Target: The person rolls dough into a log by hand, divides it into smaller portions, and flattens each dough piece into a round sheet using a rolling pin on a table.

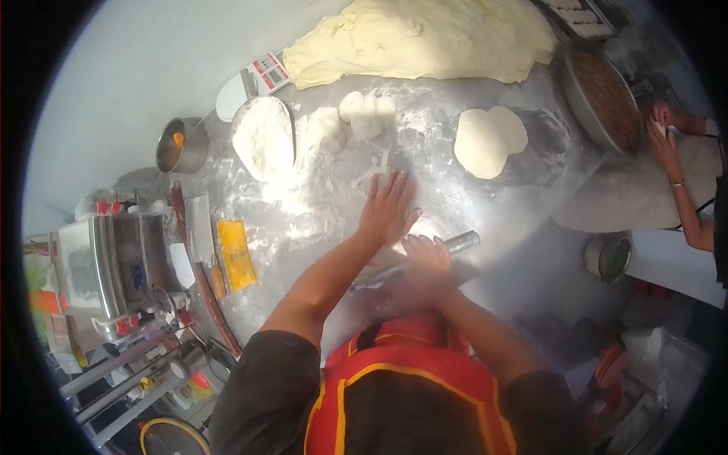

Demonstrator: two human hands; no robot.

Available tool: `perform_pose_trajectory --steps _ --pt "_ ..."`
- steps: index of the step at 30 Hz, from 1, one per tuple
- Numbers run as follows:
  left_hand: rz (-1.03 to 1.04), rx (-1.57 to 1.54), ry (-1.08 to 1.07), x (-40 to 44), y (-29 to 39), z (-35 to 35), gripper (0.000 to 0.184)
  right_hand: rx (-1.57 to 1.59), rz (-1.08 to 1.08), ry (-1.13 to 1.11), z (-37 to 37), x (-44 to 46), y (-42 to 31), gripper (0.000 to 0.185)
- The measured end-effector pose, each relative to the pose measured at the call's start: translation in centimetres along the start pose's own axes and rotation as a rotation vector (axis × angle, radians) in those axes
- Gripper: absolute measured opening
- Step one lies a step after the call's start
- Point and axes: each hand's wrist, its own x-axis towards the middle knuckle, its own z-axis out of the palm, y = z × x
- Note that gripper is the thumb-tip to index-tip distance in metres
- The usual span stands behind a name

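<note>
My left hand (388,206) lies over the floured metal worktop (318,243), fingers stretched and spread, with nothing in it. A white smear of flour (373,177) is at its fingertips. Closer to my body, my right hand (428,262) rests over a metal rolling pin (462,242), its fingers curled and partly blurred. The pin's right end sticks out past the hand. A pale patch (431,227) shows between the hands; I cannot tell whether it is dough or flour. Flat dough rounds (482,144) overlap ahead on the right. Floured dough balls (365,114) sit ahead on the left.
A large dough sheet (417,42) covers the far side. Nearby are a flour scoop (263,140), a scale (270,73), a metal pot (182,145) and a yellow scraper (236,255). A bowl of brown filling (603,98) stands right, beside a co-worker's hands (664,136).
</note>
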Motion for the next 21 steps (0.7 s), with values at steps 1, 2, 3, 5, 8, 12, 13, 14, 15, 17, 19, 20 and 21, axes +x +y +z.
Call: perform_pose_trajectory --steps 1,2,3,5,8,12,13,14,15,17,19,20,21 --pt "-0.003 0.01 0.024 0.0 -0.1 0.4 0.062 0.001 -0.002 0.022 0.3 0.0 0.0 0.065" --pt "0.026 -0.024 0.091 -0.2 -0.1 0.5 0.06 0.003 -0.007 0.038 0.4 -0.1 -0.1 0.066" --pt "0.052 -0.059 0.159 -0.3 -0.3 0.5 0.058 0.035 -0.036 -0.024 0.2 -0.2 0.2 0.065" --pt "0.009 -0.14 0.193 -0.8 -1.3 1.0 0.052 0.088 -0.103 -0.138 -0.9 0.3 1.5 0.064" --pt "-0.195 -0.286 0.149 -4.6 -2.1 -0.9 0.04 0.029 -0.034 -0.114 -3.3 -0.6 3.7 0.052" --pt "0.013 -0.371 -0.002 -8.5 -0.7 -0.9 0.044 0.014 -0.028 -0.094 -4.2 -0.4 2.2 0.047" --pt "-0.063 -0.33 0.085 -9.6 -0.4 -0.3 0.046 0.024 -0.022 -0.096 -4.4 -0.1 1.7 0.047" --pt "-0.14 -0.289 0.168 -11.1 0.0 0.4 0.048 0.007 -0.007 -0.102 -4.1 -0.3 1.5 0.049" --pt "-0.211 -0.241 0.246 -12.5 0.3 0.9 0.05 -0.008 0.015 -0.103 -3.7 -0.6 1.3 0.05" --pt "-0.307 -0.153 0.176 -15.5 1.1 0.8 0.054 -0.051 0.06 -0.061 -2.9 -0.4 0.9 0.054" --pt "-0.373 -0.104 0.139 -15.6 0.9 0.7 0.058 -0.099 0.107 -0.007 -2.2 0.0 0.2 0.059" --pt "-0.387 -0.096 0.145 -14.6 0.4 0.6 0.059 -0.133 0.13 -0.007 -1.9 1.3 0.3 0.06" --pt "-0.403 -0.09 0.151 -13.5 0.0 0.5 0.061 -0.168 0.153 -0.008 -1.5 3.0 0.8 0.061"
